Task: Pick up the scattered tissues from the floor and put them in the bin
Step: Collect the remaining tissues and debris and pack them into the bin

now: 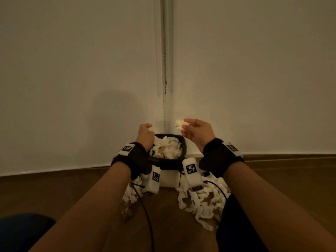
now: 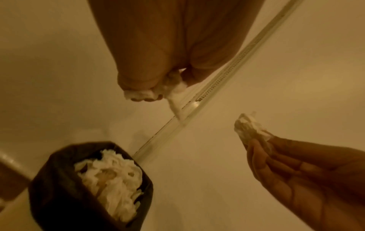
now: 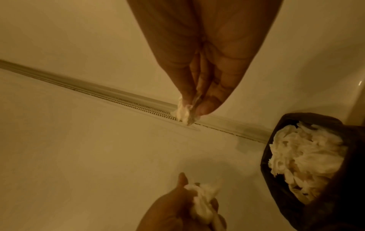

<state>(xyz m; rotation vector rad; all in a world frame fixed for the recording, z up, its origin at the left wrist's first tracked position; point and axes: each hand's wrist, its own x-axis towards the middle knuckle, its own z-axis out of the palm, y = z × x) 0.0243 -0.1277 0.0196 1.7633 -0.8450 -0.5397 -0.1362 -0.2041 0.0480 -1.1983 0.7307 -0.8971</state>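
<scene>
A small bin (image 1: 185, 149) with a black liner stands against the wall, heaped with white tissues (image 1: 167, 147). My left hand (image 1: 147, 129) hovers over the bin's left rim, fingers curled round a crumpled tissue (image 2: 172, 89). My right hand (image 1: 184, 127) is raised above the bin's right side and pinches a small tissue wad (image 1: 179, 124) at its fingertips (image 3: 203, 107). The right wrist view shows that wad (image 3: 184, 114), the left hand's tissue (image 3: 203, 200) and the bin (image 3: 335, 123). Scattered tissues (image 1: 201, 204) lie on the floor in front of the bin.
A white wall with a hanging bead chain (image 1: 165, 51) rises right behind the bin. More tissues (image 1: 130, 195) lie on the brown wooden floor (image 1: 54, 188) to the left, under my forearm. A black cable (image 1: 147, 217) runs across the floor.
</scene>
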